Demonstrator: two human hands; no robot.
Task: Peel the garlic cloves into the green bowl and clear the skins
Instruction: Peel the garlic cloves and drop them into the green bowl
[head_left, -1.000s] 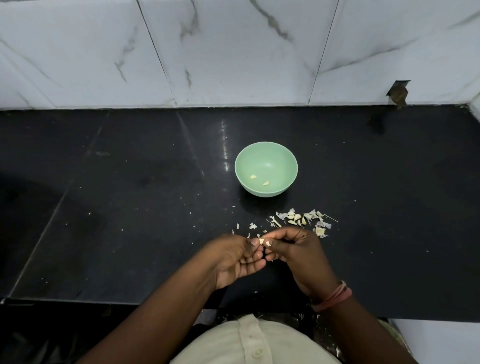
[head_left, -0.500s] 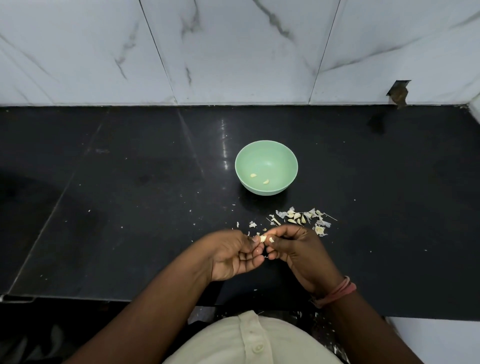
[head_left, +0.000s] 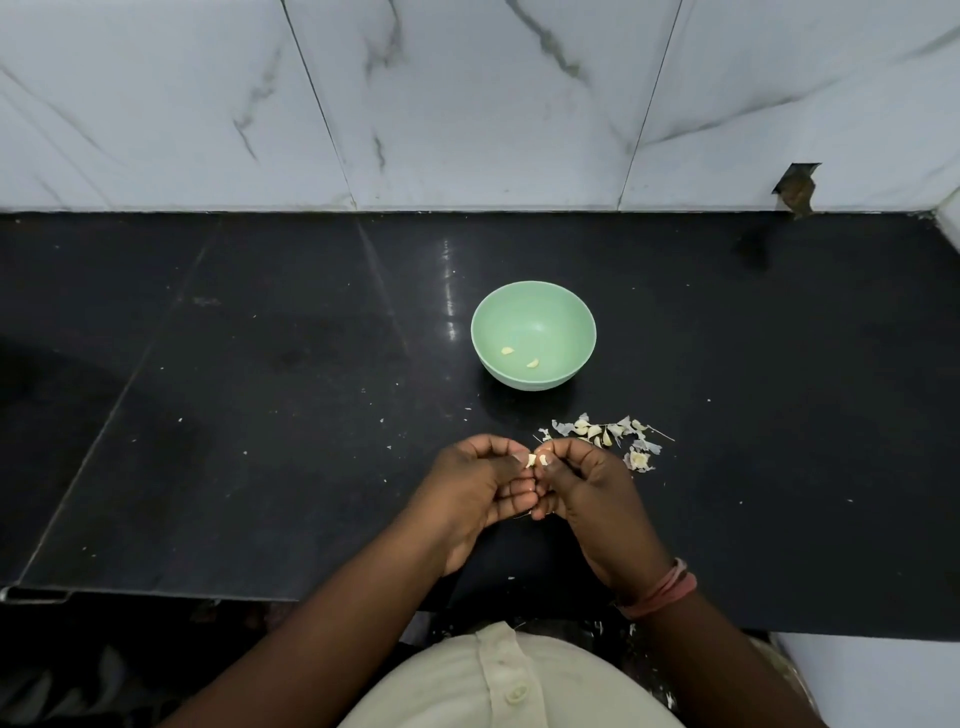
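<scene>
The green bowl (head_left: 533, 312) stands on the black counter (head_left: 260, 415) with two peeled cloves (head_left: 519, 357) inside. A pile of unpeeled garlic cloves and loose skins (head_left: 608, 436) lies in front of the bowl, a little to its right. My left hand (head_left: 480, 483) and my right hand (head_left: 587, 483) meet just below that pile, fingertips pinched together on one small garlic clove (head_left: 536, 459). The clove shows pale between the thumbs, and a bit of skin sticks up from it. Most of the clove is hidden by my fingers.
White marble wall tiles (head_left: 467, 104) back the counter. A small dark hole (head_left: 795, 187) sits in the wall at the right. Tiny skin flecks (head_left: 389, 447) are scattered on the counter left of my hands. The counter's front edge (head_left: 156, 595) runs near my body.
Both hands have stayed pinched on the clove and shifted slightly up and toward the bowl. The bowl and the skin pile have not moved.
</scene>
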